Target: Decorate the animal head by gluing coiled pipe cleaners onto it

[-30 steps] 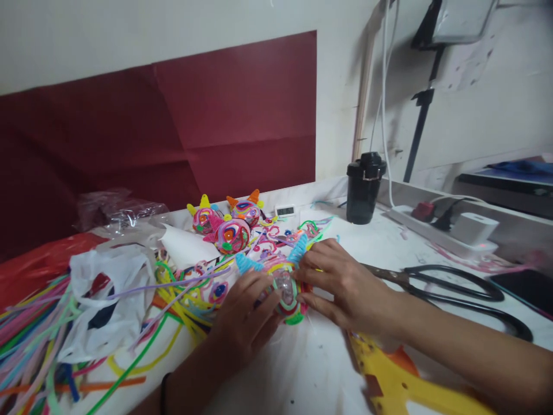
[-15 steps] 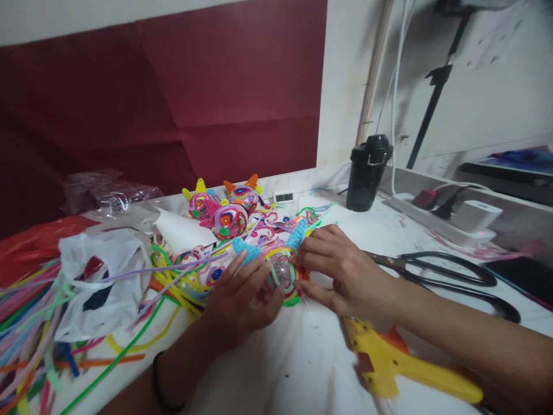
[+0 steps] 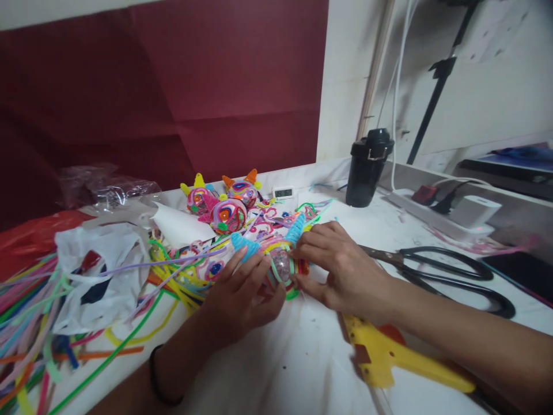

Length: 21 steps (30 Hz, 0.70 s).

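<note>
Between my hands is a clear ball [image 3: 283, 266] partly covered with coloured pipe cleaners, with two light-blue horn shapes on top. My left hand [image 3: 244, 288] is closed on its left side, fingers curled over the wrapping and thumb low at the front. On the opposite side my right hand [image 3: 334, 268] grips it, fingertips and thumb pressing near a pale green strand at the edge of the bare patch. The right fingers hide part of the ball. Just behind stand several finished-looking balls [image 3: 225, 216] with horns and button eyes.
Loose pipe cleaners [image 3: 32, 328] and a white plastic bag [image 3: 101, 282] lie at left. A yellow glue gun [image 3: 415, 360] rests under my right forearm. Black-handled scissors [image 3: 449, 262], a phone [image 3: 518, 274], a power strip [image 3: 436, 216] and a black cup [image 3: 367, 170] are at right.
The view has shifted slightly. Both hands keep their hold on the ball, with only a slight shift of the right fingers.
</note>
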Available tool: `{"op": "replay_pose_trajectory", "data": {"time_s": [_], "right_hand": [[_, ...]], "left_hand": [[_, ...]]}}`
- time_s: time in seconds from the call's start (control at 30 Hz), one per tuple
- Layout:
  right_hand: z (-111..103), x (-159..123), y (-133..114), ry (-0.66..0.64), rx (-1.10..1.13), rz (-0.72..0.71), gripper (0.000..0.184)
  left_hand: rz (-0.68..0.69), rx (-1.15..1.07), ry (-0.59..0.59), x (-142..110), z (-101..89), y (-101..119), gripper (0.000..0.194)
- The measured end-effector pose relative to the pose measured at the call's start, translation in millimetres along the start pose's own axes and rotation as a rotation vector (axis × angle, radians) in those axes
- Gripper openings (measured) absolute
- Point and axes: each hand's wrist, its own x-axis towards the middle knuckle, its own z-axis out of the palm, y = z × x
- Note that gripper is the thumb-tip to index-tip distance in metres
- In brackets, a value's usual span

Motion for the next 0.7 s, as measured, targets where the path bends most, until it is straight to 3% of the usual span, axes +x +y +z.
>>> {"op": "replay_pose_trajectory", "data": {"time_s": [0.47,0.7], "right_hand": [[9,-4,-6,0.011,-0.034,0.029,0.006],[18,-4,-2,0.039,0.012,0.020,0.004]], "left_hand": [[-0.048,-0.004,-0.056,-5,3.8,10,0.023],[-0.079,0.055,0.010,-8,11.4,11,0.029]]}}
